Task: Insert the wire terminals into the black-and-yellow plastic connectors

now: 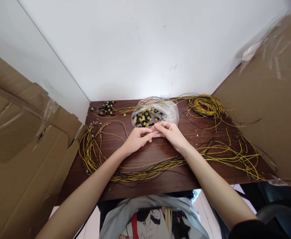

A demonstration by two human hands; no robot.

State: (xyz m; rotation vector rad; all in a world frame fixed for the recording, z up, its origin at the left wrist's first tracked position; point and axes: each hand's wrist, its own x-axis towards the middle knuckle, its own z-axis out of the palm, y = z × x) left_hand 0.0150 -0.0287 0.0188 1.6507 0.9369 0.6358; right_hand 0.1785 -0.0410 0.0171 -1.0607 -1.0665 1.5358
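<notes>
Head view: the left hand point(138, 138) and right hand point(172, 132) meet tip to tip over the table point(147, 156), each with thumb and fingers pinched together on a thin wire point(163, 119). That wire slants up from the fingertips, in front of a clear plastic bag point(174, 111); whatever sits between the pads is too small to make out. For work this fine, a short pinch near the wire's end should steer best, with one hand steady while the other moves, since a long free length would likely bend. Light pressure seems wise. Just beyond the fingers, black and yellow plastic pieces point(145, 116) lie in the bag. Farther out, a bundle of long wires point(145, 175) runs beneath the forearms and a wire coil point(205, 106) rests at the right rear; keeping the sleeves and wrists clear of both should prevent snags.
</notes>
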